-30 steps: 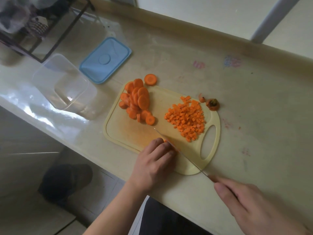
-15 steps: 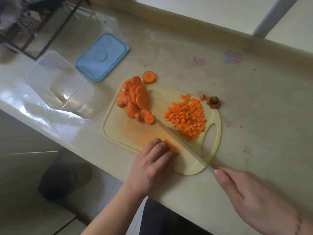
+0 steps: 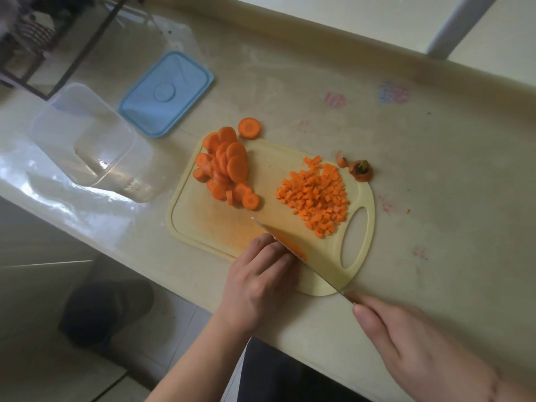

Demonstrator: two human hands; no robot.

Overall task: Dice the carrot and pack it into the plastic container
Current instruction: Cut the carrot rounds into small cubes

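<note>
head view: i see the board point(image 3: 220, 227) flat on the counter point(image 3: 435, 198), near its front edge. my left hand point(image 3: 261, 281) rests at the board's near edge, fingers curled down onto a few carrot strips point(image 3: 293, 248), holding them in place. my right hand point(image 3: 412, 352) grips the knife point(image 3: 293, 248) by its handle; the handle itself is hidden in the hand. the blade runs diagonally up-left across the board and lies against the left fingertips, over the strips. the dice point(image 3: 317, 198) sit heaped on the board's right half, just beside the handle cutout. the slices point(image 3: 224, 169) are piled at the board's far left part, well apart from the dice. one slice point(image 3: 249, 128) lies off the board, just past its far edge. the carrot top point(image 3: 361, 171) lies on the counter, touching the board's far right corner. the container point(image 3: 84, 134) stands left of the board, holding no carrot. the lid point(image 3: 166, 92) lies flat behind the container, just beside it.
</note>
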